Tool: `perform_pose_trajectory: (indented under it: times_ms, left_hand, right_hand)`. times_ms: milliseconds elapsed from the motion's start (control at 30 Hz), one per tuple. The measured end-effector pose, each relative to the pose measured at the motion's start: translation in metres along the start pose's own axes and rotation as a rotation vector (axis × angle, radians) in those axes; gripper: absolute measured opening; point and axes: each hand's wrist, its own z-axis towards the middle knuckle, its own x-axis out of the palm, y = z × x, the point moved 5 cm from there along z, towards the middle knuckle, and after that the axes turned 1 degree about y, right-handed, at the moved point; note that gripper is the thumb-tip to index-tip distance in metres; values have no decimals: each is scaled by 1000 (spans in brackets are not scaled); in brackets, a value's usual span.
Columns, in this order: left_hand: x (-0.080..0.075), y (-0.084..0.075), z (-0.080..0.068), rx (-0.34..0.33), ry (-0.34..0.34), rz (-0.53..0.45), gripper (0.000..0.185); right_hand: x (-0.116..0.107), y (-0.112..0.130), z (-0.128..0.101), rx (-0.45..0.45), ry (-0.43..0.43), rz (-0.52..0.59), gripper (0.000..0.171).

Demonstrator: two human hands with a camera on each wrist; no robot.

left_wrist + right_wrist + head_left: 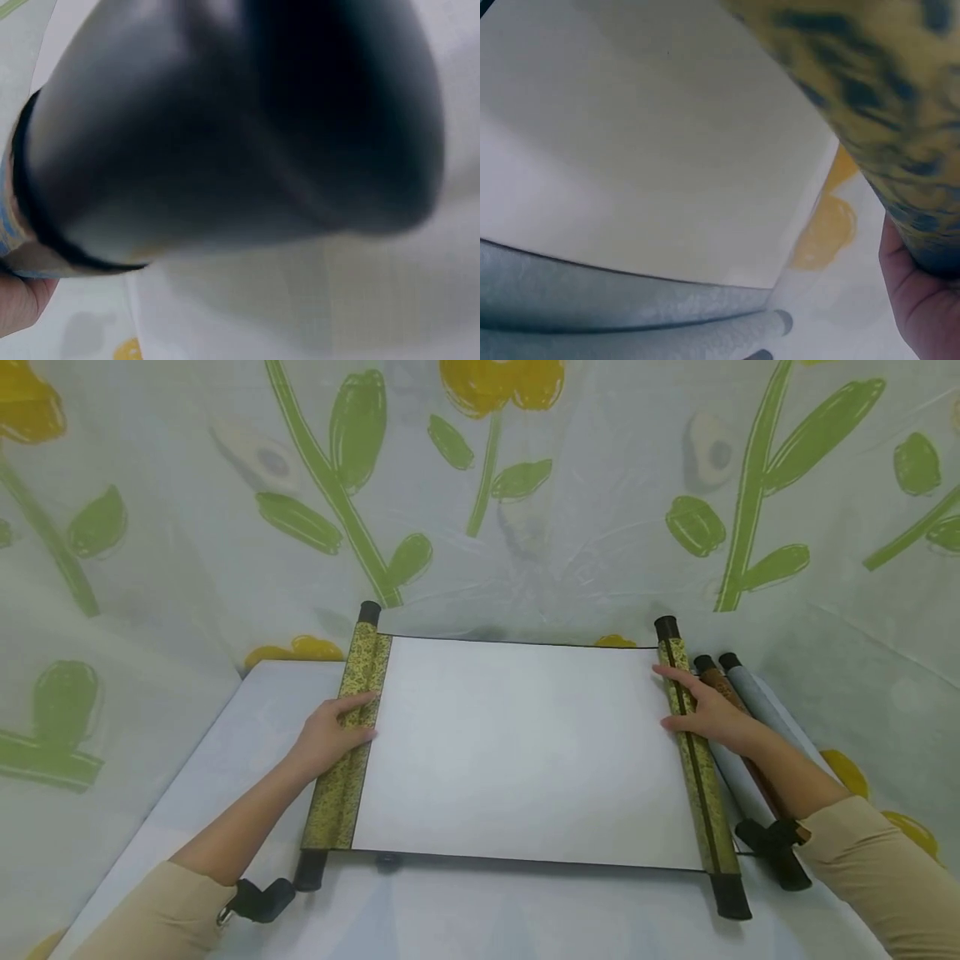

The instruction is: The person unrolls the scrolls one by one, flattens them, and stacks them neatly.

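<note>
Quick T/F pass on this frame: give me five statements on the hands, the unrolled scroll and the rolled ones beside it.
1. The white paper scroll with yellow brocade ends lies unrolled. True.
2. The left hand rests on the scroll's left yellow roller. True.
3. The right hand is lifted clear of the scroll. False: it rests on the right yellow roller.
4. The brown rolled scroll and grey rolled scroll lie left of the open scroll. False: they lie at its right.
5. The open sheet carries a painted picture. False: it looks blank.
</note>
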Motion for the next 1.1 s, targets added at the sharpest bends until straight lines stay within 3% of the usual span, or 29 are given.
perform_pose_trajectory:
  times_ms: [233,567,1100]
  left_hand:
    - [-3,3,0,-21,-2,-2,57]
    - [-9,1,0,16,1,51,56]
    - [-14,9,-1,-1,3,65,56]
  right_hand:
    - [-5,0,4,-24,18,-42,76]
    - [-7,-1,3,29,-9,10,94]
    - [-14,-3,6,-47,16,58,82]
